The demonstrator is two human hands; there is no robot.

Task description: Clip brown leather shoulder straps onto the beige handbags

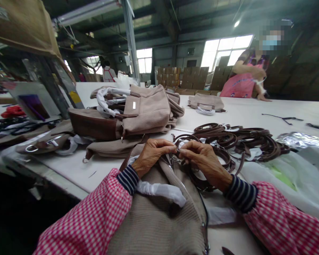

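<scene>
A taupe ribbed bag (159,216) lies in front of me, its zipper edge running toward the lower right and a handle wrapped in white paper (162,191) across it. Above its top edge, my left hand (155,154) and my right hand (203,161) meet with fingers pinched. Between the fingertips is a small metal piece, partly hidden; a silver clasp (176,160) shows just below. Both hands look closed on this small hardware. Coiled brown straps (225,140) lie behind and beside my right hand.
Stacked taupe bags (146,109) stand at the back left, and another bag (206,102) lies farther back on the white table (244,109). Clear plastic (303,170) is at the right. A person in a pink apron (239,85) leans on the table's far side.
</scene>
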